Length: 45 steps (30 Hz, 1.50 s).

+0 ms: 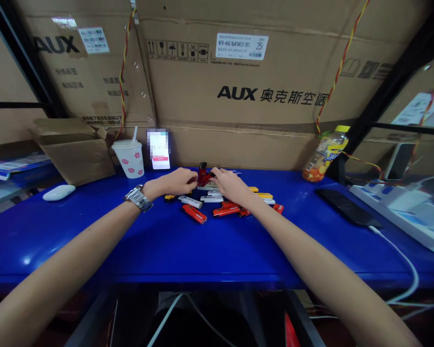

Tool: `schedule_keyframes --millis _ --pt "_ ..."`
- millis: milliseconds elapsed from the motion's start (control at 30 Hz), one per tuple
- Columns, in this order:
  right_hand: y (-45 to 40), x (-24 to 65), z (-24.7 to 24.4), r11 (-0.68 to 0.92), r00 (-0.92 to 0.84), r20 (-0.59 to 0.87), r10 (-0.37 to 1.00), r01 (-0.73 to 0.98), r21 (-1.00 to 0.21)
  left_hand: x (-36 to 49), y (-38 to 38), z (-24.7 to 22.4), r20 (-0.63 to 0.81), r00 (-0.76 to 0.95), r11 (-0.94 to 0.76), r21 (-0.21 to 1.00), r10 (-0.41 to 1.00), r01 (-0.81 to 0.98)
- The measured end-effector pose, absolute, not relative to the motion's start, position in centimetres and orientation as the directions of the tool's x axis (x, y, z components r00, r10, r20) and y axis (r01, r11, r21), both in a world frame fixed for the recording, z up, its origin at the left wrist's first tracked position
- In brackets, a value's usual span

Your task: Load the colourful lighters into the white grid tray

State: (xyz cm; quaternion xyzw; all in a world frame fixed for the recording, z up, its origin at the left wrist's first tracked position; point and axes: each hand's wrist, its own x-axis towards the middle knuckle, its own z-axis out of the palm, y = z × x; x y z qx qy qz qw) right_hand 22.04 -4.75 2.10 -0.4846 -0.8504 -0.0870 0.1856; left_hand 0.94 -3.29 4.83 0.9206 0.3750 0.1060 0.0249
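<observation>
On the table [94, 241], left hand [175, 182] and right hand [231, 187] meet a red object [203, 177], fingers [215, 173] hiding any grip.

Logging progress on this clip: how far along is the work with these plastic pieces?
Done: a small stack stands mid-table. In hand: the right hand touches a red piece on top, the left hand close beside. Left: loose pieces, such as the orange-red one, lying on the blue table.

Straight ahead beyond the fingers [217, 173], a cardboard carton [238, 106] reads "AUX 奥克斯空调" beneath a white label [241, 46] printed "KFR-46G/BpR3AES1(B1)" and "25", while up and left of the fingers another carton [83, 82] shows "AUX" and "分拣标签".
</observation>
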Motion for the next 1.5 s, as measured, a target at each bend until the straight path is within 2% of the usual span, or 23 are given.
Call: schedule_keyframes --millis 133,267,400,567,700,800,967,1167,1333,1500 --pt "-4.1 22.0 1.8 0.601 -0.479 0.476 0.738 0.787 -0.14 -0.6 -4.2 5.4 0.01 0.686 -0.673 0.204 0.728 0.711" --pt "-3.7 21.9 1.6 0.713 -0.478 0.57 0.668 0.629 -0.309 -1.3 -4.7 5.5 -0.043 0.715 -0.692 0.217 0.698 0.688" --pt "-3.8 21.7 1.3 0.746 -0.479 0.594 0.647 0.559 -0.361 -1.4 -4.7 5.5 -0.086 0.736 -0.711 0.206 0.672 0.673" --pt "-4.0 21.8 1.3 0.74 -0.505 0.586 0.634 0.616 -0.269 -1.7 -4.3 5.3 -0.127 0.747 -0.708 0.248 0.653 0.661" --pt "-4.1 22.1 1.4 0.712 -0.589 0.451 0.67 0.683 -0.166 -1.9 -4.0 4.9 -0.108 0.751 -0.713 0.25 0.651 0.655" --pt "-4.2 22.3 1.3 0.702 -0.619 0.37 0.692 0.698 -0.145 -1.9 -4.0 4.8 -0.121 0.726 -0.683 0.263 0.677 0.681" --pt "-4.4 22.8 1.8 0.664 -0.562 0.409 0.719 0.729 -0.166 -1.6 -4.4 4.9 -0.137 0.691 -0.626 0.328 0.71 0.708" --pt "-4.7 23.9 2.3 0.627 -0.592 0.238 0.77 0.771 -0.113 -1.6 -4.5 5.2 -0.042 0.686 -0.618 0.397 0.727 0.679" --pt "-4.3 24.2 1.7 0.65 -0.631 0.164 0.759 0.75 -0.123 -1.5 -4.5 5.5 0.12 0.663 -0.6 0.563 0.739 0.568" --pt "-4.5 24.1 1.8 0.615 -0.584 0.273 0.764 0.788 -0.034 -1.1 -4.4 4.6 0.204 0.531 -0.461 0.786 0.822 0.412"
